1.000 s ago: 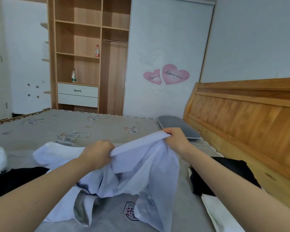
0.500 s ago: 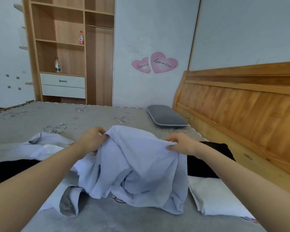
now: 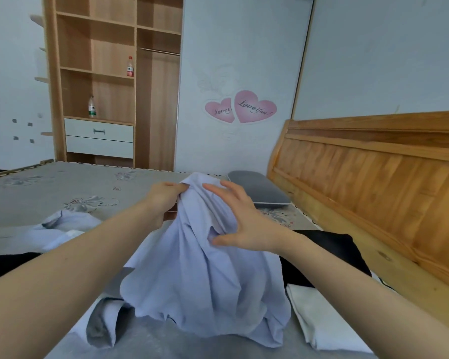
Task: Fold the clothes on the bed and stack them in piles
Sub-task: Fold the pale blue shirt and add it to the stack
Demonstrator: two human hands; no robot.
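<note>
A pale lilac shirt (image 3: 205,281) hangs in loose folds above the grey bed (image 3: 49,187). My left hand (image 3: 163,198) pinches its top edge and lifts it. My right hand (image 3: 241,221) is spread, fingers apart, resting against the cloth's right side without gripping it. A folded white garment (image 3: 319,317) lies on the bed at the lower right, with a black garment (image 3: 332,244) behind it. More pale clothes (image 3: 62,226) and a black piece (image 3: 8,265) lie at the left.
A grey pillow (image 3: 259,187) sits by the wooden headboard (image 3: 373,177) on the right. A wooden wardrobe (image 3: 101,81) with open shelves, bottles and white drawers stands beyond the bed's far edge. Pink heart stickers (image 3: 241,107) mark the wall.
My left hand has gathered the shirt's top edge to one point and raised it. My right hand has let go of the edge and now lies spread against the cloth.
</note>
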